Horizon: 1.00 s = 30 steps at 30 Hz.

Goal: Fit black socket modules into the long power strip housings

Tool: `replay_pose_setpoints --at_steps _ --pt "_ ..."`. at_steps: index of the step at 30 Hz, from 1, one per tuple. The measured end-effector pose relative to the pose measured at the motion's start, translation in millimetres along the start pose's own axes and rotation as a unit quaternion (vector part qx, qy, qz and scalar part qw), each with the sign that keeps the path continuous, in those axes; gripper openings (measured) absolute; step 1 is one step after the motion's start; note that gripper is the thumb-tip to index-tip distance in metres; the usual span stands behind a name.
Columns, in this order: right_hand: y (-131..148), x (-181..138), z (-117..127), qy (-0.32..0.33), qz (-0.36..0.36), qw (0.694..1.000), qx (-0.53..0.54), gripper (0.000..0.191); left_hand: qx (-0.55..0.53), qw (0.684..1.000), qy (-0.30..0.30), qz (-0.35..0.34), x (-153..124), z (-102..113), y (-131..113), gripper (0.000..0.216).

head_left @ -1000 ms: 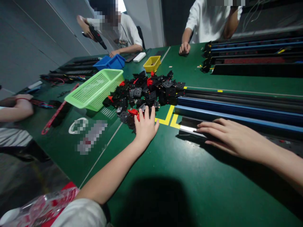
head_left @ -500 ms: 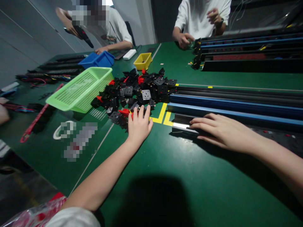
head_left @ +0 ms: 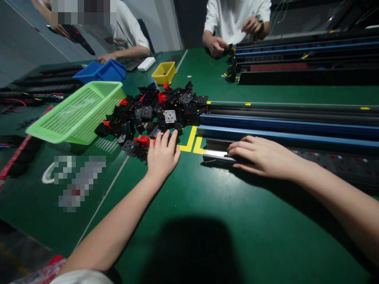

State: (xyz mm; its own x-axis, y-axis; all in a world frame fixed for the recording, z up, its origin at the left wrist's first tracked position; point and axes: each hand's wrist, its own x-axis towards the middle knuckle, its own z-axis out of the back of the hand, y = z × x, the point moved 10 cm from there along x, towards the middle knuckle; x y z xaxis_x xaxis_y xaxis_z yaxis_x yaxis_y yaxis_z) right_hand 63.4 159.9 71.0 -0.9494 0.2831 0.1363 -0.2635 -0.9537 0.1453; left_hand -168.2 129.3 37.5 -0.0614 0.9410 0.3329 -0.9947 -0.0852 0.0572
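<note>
Head view: hands [head_left: 162, 156] [head_left: 263, 157] outstretched palm-down, the left seemingly touching sockets [head_left: 146, 112].

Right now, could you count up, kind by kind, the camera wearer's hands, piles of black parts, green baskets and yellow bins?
Wearer's hands: 2 (left hand, right hand)
Pile of black parts: 1 (pieces overlap too much to count)
Green basket: 1
Yellow bin: 1
Total: 5

Past the far edge of my tabletop [head_left: 284, 221] I see a grey wall [head_left: 166, 27] and chair [head_left: 145, 34]; off its left edge, dim floor [head_left: 14, 252].
</note>
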Motion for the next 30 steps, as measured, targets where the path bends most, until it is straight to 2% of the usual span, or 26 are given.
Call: replay_pose_setpoints --at_steps 10,18,30 --pt "-2.4 -0.7 2.0 -0.003 -0.016 1.0 -0.001 0.027 -0.01 1.0 0.003 -0.008 0.6 1.5 -2.2 0.06" --pt "-1.5 -1.5 5.4 -0.012 -0.017 0.999 -0.033 0.027 -0.035 0.999 -0.021 -0.026 -0.9 3.6 -4.8 0.062" --pt "-2.7 -3.9 4.7 -0.017 -0.033 0.998 -0.047 0.027 -0.044 0.998 -0.035 -0.026 0.5 4.1 -4.9 0.055"
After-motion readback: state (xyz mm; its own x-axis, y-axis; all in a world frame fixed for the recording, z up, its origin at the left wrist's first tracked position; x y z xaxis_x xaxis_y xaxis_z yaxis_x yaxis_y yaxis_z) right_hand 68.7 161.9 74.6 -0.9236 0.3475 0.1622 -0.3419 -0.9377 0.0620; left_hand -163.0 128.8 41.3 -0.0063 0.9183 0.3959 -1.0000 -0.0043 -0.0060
